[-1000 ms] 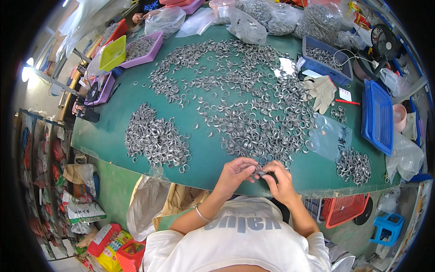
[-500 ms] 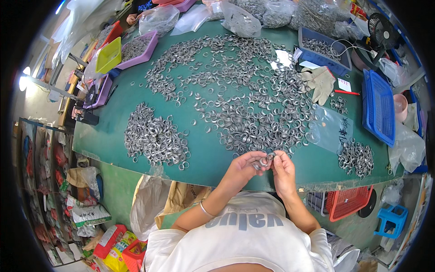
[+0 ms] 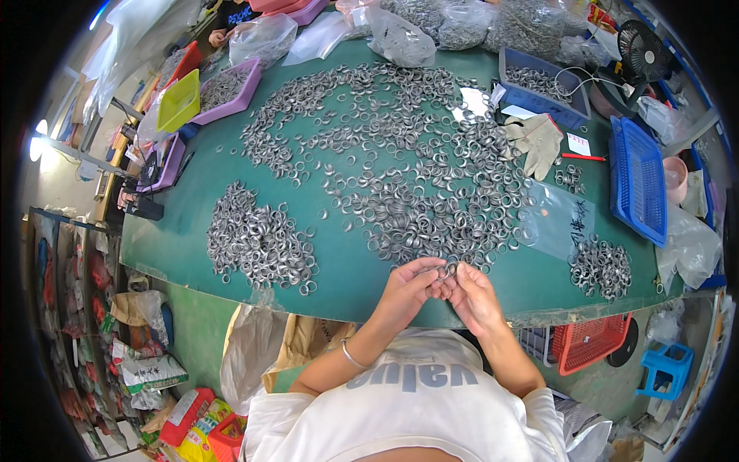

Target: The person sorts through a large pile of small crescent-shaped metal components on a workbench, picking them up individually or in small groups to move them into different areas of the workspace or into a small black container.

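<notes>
Just over the table's near edge, my left hand (image 3: 406,291) and my right hand (image 3: 476,299) meet, fingertips closed on grey metal rings (image 3: 449,269). How many rings lie in the left fingers is partly hidden. Right in front of my hands spreads a wide heap of loose rings (image 3: 431,212), which thins out toward the far side. To the left sits a separate pile of rings (image 3: 260,245). A smaller pile (image 3: 600,268) lies at the right near the edge, with a little cluster (image 3: 570,179) behind it.
The green table (image 3: 188,223) also bears a clear plastic bag (image 3: 550,219), a work glove (image 3: 535,142), a red pen (image 3: 583,157), a blue bin (image 3: 546,108), stacked blue baskets (image 3: 639,185) and a purple tray (image 3: 231,108). A fan (image 3: 645,50) stands far right. Another person's hand (image 3: 219,37) shows far left.
My hands have drawn closer together, and the right fingers now pinch a ring against the left ones. The whole view has shifted slightly. The piles look the same.
</notes>
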Tool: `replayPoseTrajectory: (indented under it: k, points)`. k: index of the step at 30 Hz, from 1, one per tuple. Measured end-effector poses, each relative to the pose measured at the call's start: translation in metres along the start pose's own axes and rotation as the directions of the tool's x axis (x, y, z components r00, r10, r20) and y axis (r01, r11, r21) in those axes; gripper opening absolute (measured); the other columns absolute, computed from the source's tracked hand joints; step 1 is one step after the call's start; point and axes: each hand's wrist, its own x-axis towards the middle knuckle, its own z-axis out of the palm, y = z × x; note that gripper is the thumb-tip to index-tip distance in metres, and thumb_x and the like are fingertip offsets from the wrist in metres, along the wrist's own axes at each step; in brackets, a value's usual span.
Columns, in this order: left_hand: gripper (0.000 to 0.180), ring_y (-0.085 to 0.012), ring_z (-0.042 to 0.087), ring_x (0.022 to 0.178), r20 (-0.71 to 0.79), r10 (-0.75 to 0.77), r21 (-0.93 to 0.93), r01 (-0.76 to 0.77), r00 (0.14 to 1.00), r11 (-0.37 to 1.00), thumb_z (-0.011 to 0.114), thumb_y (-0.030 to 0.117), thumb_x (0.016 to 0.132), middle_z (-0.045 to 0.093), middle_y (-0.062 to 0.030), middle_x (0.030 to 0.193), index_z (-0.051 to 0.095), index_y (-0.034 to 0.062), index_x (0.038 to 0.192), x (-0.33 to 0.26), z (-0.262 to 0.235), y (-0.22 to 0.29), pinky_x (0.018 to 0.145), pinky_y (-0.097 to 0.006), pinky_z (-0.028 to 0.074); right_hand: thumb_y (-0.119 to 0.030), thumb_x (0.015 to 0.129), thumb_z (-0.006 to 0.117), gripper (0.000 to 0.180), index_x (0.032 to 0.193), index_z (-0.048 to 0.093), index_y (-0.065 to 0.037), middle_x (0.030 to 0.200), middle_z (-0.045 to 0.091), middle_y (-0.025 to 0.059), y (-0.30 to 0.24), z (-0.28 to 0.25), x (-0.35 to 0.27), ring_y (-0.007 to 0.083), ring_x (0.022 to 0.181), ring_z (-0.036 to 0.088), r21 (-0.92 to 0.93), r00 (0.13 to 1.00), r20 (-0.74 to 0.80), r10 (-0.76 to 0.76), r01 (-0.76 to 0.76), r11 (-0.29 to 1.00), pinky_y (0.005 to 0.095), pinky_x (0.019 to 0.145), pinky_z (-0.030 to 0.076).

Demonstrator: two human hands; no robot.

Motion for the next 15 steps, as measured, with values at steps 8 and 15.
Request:
replayPoseTrajectory:
  k: [8,15]
  points:
    - [0.029,-0.0121,0.060,0.081,-0.037,-0.128,0.028,0.129,0.991,0.991,0.058,0.005,0.090,0.063,-0.0066,0.092,0.057,-0.0035,0.118,0.004,0.005,0.008,0.072,-0.025,0.050,-0.032,0.096,0.053,0.027,0.090,0.051,-0.006,0.077,0.052,0.0018,-0.018,0.010,0.002,0.0120,0.074,0.048,-0.256,0.984,0.001,-0.177,0.171,0.951,0.0267,0.073,0.038]
    - [0.029,-0.0149,0.060,0.091,-0.038,-0.106,-0.016,0.105,0.994,0.994,0.056,-0.001,0.088,0.063,-0.0087,0.101,0.057,-0.0042,0.117,0.006,0.001,0.007,0.081,-0.027,0.051,-0.027,0.097,0.052,0.022,0.094,0.053,-0.005,0.079,0.056,0.0020,-0.027,0.010,0.001,0.0108,0.074,0.050,-0.287,0.981,-0.004,-0.194,0.185,0.940,0.0262,0.073,0.041]
